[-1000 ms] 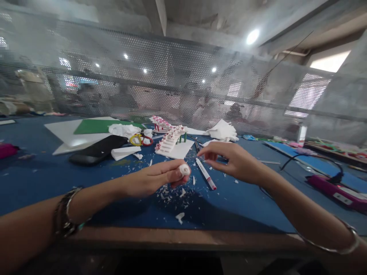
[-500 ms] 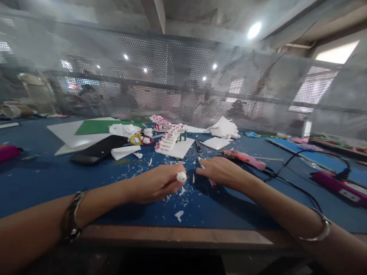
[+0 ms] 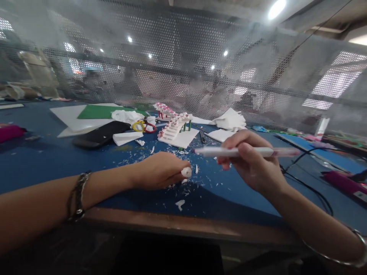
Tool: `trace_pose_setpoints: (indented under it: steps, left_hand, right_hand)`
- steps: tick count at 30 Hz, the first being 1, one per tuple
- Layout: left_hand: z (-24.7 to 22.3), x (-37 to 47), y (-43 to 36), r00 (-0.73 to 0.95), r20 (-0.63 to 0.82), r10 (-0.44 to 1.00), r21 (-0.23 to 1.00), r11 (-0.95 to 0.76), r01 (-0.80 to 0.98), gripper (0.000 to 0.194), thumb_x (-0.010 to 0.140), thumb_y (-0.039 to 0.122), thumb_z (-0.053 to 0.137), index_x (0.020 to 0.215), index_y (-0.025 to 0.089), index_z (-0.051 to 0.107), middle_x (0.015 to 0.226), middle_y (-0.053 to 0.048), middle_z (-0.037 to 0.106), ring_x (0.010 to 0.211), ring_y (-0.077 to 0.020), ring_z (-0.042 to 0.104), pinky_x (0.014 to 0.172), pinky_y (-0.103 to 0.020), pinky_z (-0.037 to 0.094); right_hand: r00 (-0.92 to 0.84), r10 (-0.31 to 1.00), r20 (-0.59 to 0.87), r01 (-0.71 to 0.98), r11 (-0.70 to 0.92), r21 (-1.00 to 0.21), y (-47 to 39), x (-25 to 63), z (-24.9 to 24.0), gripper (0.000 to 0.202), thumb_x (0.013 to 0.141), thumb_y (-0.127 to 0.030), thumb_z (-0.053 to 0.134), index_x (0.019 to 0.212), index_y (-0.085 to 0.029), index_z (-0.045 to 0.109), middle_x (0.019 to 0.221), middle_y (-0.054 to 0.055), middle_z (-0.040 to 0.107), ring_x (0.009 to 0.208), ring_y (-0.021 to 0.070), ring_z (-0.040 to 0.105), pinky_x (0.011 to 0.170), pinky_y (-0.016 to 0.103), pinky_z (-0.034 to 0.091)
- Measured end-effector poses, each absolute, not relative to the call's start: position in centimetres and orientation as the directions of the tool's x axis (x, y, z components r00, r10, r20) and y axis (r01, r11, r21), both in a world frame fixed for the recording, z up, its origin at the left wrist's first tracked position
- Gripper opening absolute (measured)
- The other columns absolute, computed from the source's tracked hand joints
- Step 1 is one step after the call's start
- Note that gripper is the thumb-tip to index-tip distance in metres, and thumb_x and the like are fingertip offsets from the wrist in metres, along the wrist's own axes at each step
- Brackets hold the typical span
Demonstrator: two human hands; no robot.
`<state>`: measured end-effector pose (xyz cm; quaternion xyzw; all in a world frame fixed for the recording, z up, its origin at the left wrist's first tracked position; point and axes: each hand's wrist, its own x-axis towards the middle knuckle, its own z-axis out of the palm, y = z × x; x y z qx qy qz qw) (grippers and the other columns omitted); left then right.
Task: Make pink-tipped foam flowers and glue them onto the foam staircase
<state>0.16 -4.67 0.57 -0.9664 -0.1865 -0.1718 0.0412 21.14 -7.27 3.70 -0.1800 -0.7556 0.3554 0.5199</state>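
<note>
My left hand [image 3: 159, 170] is closed low over the blue table, around a small white piece [image 3: 186, 172] whose rounded end pokes out past the fingers. Above the table to the right, my right hand [image 3: 255, 164] grips a white marker pen [image 3: 209, 152] with a pink section. It lies nearly level, a dark tip pointing left. Beyond both hands stands a white model staircase [image 3: 172, 129] with pink-red marks and green and red posts, on a white base board [image 3: 187, 138]. White scraps [image 3: 180, 205] litter the table near my left hand.
Behind on the left are a black phone [image 3: 101, 134], yellow-and-red-handled scissors [image 3: 145, 126] and a green sheet [image 3: 96, 112]. A dark cutter-like tool [image 3: 202, 136] lies by the model. At right, black cables [image 3: 312, 187] run near a magenta power strip [image 3: 341, 183]. A perforated metal screen [image 3: 183, 68] rises behind.
My right hand has lifted the marker pen off the table, raising it and turning it level. My left hand keeps its hold on the white piece. The view has tipped downward.
</note>
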Motion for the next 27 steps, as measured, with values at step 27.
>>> trace_pose_setpoints:
  steps: [27]
  left_hand:
    - [0.54, -0.03, -4.75, 0.816, 0.41, 0.408, 0.018, -0.898, 0.44, 0.028, 0.086, 0.026, 0.022, 0.065, 0.019, 0.039, 0.05, 0.001, 0.046, 0.044, -0.0127, 0.039, 0.044, -0.024, 0.026]
  right_hand:
    - [-0.439, 0.669, 0.6, -0.062, 0.644, -0.763, -7.38, 21.09, 3.09, 0.014, 0.081, -0.023, 0.051, 0.07, -0.02, 0.06, 0.056, -0.001, 0.06, 0.05, 0.0094, 0.058, 0.049, 0.024, 0.046]
